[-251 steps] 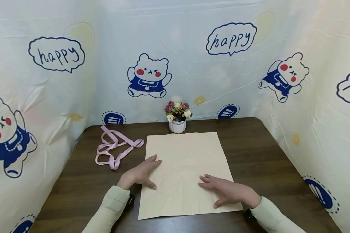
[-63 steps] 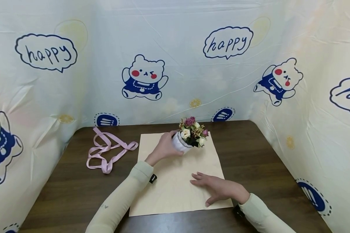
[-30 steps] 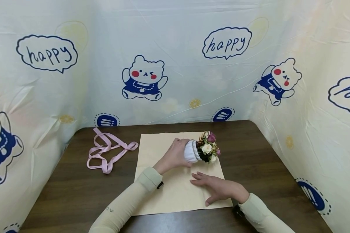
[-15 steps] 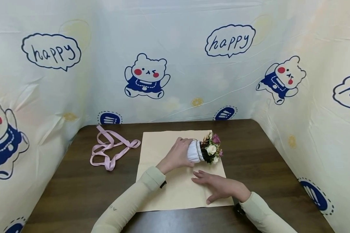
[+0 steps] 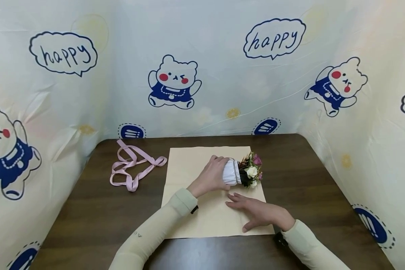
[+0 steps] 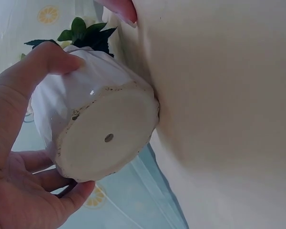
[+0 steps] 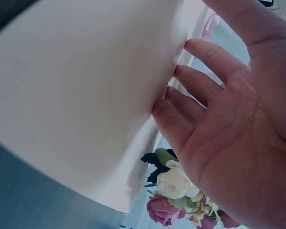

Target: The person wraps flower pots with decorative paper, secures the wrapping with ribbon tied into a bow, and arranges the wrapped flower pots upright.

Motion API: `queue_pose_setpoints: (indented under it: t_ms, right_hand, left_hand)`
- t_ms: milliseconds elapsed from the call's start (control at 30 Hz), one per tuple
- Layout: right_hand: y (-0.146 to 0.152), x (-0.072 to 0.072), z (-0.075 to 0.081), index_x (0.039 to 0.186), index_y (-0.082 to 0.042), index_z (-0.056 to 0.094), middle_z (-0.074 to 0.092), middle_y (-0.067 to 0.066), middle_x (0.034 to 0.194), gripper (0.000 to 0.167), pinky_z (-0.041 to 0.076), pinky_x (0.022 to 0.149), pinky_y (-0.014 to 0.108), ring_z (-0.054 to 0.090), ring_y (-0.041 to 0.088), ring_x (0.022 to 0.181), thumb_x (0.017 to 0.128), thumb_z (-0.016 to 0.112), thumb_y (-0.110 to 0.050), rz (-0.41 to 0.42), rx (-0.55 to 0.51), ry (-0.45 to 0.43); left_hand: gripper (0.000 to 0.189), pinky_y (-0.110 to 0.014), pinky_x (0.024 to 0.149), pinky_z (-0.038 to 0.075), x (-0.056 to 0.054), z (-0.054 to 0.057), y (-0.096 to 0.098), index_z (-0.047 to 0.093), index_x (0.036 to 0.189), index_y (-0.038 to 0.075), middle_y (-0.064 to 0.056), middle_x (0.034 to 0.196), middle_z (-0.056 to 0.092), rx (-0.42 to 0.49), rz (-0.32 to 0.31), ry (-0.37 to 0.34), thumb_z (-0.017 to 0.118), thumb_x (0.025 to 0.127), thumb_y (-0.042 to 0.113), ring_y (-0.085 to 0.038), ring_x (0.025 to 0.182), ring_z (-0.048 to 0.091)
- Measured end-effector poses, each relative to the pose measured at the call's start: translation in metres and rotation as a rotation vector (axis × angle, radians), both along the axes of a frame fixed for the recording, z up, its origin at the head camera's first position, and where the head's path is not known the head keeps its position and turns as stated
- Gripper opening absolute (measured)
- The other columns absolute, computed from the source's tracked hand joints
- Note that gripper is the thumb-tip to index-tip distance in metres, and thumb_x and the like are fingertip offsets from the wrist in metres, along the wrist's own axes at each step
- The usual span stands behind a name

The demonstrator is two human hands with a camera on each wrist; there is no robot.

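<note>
Flowerpot [image 5: 231,172] lies sideways on the paper [image 5: 182,165], left hand [image 5: 210,177] gripping its white body, right hand [image 5: 257,210] near, fingers extended; likely ceramic, slick and breakable, so best held there, not by the flowers [image 5: 252,171].

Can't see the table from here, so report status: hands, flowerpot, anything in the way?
Left hand gripping white flowerpot, tipped sideways over beige sheet. Right hand touching sheet, fingers extended. Nothing seen blocking; pink ribbon lies left of sheet.

Ribbon [image 5: 132,163] left of paper [image 5: 189,168], flowerpot [image 5: 231,173] on paper, table [image 5: 297,176] beneath.
</note>
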State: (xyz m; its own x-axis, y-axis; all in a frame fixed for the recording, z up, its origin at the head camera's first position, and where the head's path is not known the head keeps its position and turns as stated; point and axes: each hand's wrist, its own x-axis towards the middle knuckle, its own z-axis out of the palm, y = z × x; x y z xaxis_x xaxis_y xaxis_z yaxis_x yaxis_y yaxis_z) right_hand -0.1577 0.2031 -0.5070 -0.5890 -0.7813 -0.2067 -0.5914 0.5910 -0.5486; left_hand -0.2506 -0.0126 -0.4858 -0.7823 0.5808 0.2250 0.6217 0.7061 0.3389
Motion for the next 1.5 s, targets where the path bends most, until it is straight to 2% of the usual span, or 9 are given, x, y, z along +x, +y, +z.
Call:
queue_pose_setpoints:
  t_ms: [467, 633, 967, 1500]
  right_hand:
    - [0.0008, -0.0010, 0.0038, 0.154, -0.003, 0.042, 0.027, 0.019, 0.165, 0.094, 0.033, 0.117, 0.053, 0.023, 0.044, 0.151, 0.075, 0.089, -0.021, 0.003, -0.022, -0.041]
    - [0.0002, -0.0007, 0.0051, 0.154, -0.003, 0.042, 0.027, 0.020, 0.165, 0.093, 0.033, 0.117, 0.055, 0.023, 0.045, 0.151, 0.076, 0.089, -0.021, 0.001, -0.021, -0.042]
    - [0.0007, -0.0023, 0.0019, 0.154, -0.004, 0.043, 0.026, 0.018, 0.166, 0.093, 0.031, 0.118, 0.056, 0.022, 0.043, 0.152, 0.075, 0.089, -0.022, -0.004, -0.023, -0.051]
    - [0.0017, -0.0017, 0.0010, 0.154, -0.005, 0.043, 0.027, 0.017, 0.166, 0.093, 0.032, 0.118, 0.053, 0.022, 0.042, 0.152, 0.076, 0.089, -0.022, -0.012, -0.017, -0.056]
  left_hand:
    - [0.092, -0.036, 0.103, 0.045, -0.0029, 0.0017, 0.0024, 0.056, 0.137, 0.004, -0.006, 0.113, 0.067, -0.027, -0.018, 0.004, 0.093, 0.058, 0.034, -0.024, 0.108, 0.055]
    - [0.093, -0.036, 0.101, 0.046, -0.0031, 0.0014, 0.0030, 0.056, 0.138, 0.004, -0.006, 0.114, 0.066, -0.016, -0.016, -0.017, 0.095, 0.058, 0.033, -0.025, 0.109, 0.054]
    - [0.100, -0.035, 0.101, 0.048, -0.0047, -0.0003, 0.0027, 0.053, 0.144, 0.005, -0.009, 0.121, 0.064, -0.069, 0.008, -0.012, 0.096, 0.059, 0.036, -0.028, 0.115, 0.052]
    - [0.100, -0.036, 0.102, 0.048, -0.0017, 0.0044, 0.0020, 0.052, 0.145, 0.004, -0.012, 0.125, 0.063, -0.089, 0.007, -0.056, 0.097, 0.059, 0.033, -0.030, 0.118, 0.050]
